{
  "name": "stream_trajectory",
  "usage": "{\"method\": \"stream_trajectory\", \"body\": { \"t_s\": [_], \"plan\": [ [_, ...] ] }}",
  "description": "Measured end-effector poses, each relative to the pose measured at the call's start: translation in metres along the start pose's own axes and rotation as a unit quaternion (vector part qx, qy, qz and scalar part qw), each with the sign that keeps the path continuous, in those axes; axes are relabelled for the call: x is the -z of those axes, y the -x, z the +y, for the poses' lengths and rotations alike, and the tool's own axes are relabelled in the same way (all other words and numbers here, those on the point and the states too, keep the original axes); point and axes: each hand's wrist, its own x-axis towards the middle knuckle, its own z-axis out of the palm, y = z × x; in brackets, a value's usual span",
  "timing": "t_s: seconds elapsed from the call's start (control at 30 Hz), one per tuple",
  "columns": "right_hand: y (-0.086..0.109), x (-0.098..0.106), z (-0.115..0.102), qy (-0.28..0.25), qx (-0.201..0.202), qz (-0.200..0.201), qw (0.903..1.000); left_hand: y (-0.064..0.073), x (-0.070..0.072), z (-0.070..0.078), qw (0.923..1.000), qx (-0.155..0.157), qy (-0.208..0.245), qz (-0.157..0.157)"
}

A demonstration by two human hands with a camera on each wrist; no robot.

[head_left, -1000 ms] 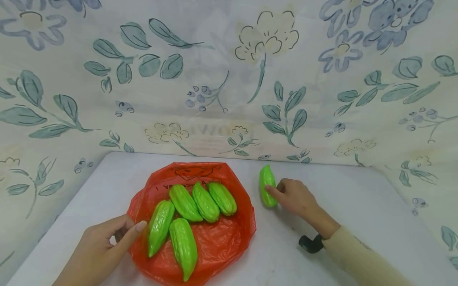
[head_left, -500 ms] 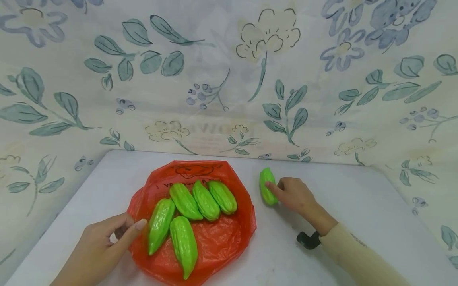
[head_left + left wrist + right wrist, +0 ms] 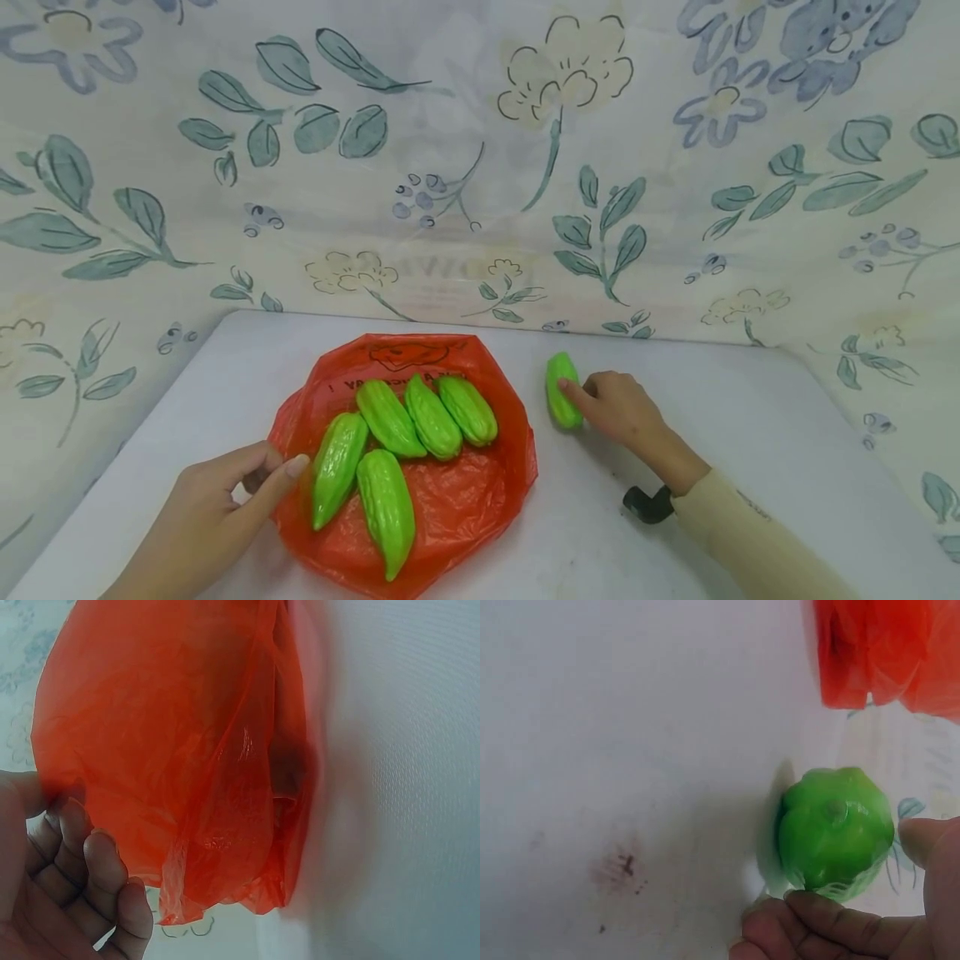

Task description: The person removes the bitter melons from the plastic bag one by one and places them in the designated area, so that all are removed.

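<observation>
In the head view an opened red plastic bag (image 3: pixel 472 492) lies spread on the table with several glossy green ridged gourds (image 3: pixel 386 508) in it, each tapering to a point. My left hand (image 3: pixel 217 500) pinches the bag's left rim between thumb and forefinger; the left wrist view shows the bag's red outer side (image 3: pixel 150 750) beside the curled fingers (image 3: pixel 105 859). To the right of the bag, my right hand (image 3: pixel 622 408) grips one more green gourd (image 3: pixel 561 392). Seen end-on in the right wrist view, that gourd (image 3: pixel 836 829) has the thumb (image 3: pixel 922 840) on one side and curled fingers (image 3: pixel 840 919) on the other.
The white table (image 3: pixel 675 375) ends at the back against a hanging flower-print cloth (image 3: pixel 465 167). A black wrist-worn piece (image 3: pixel 648 504) sticks out by the right sleeve (image 3: pixel 757 525). Small dark specks (image 3: pixel 626 866) mark the table's surface.
The held gourd's far tip has dropped slightly toward me during the first half second. Both hands have otherwise hardly moved; the head view has shifted a little.
</observation>
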Motion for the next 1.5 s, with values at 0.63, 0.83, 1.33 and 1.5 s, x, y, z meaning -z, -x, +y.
{"method": "stream_trajectory", "body": {
  "t_s": [0.63, 0.83, 1.33, 1.5],
  "plan": [
    [0.017, 0.011, 0.002, -0.013, 0.043, 0.043, 0.9981, 0.000, -0.001, -0.001, 1.0000, -0.005, 0.004, -0.007],
    [0.028, 0.022, -0.015, -0.024, 0.144, 0.091, 0.9851, 0.000, -0.002, 0.000, 0.9999, 0.001, 0.005, -0.015],
    [0.069, 0.006, -0.092, 0.053, 0.424, 0.023, 0.9039, 0.000, 0.001, 0.001, 0.9999, -0.003, 0.006, -0.015],
    [0.073, -0.005, -0.111, 0.091, 0.442, -0.046, 0.8912, 0.001, 0.001, 0.001, 0.9999, -0.005, 0.005, -0.014]
  ]
}}
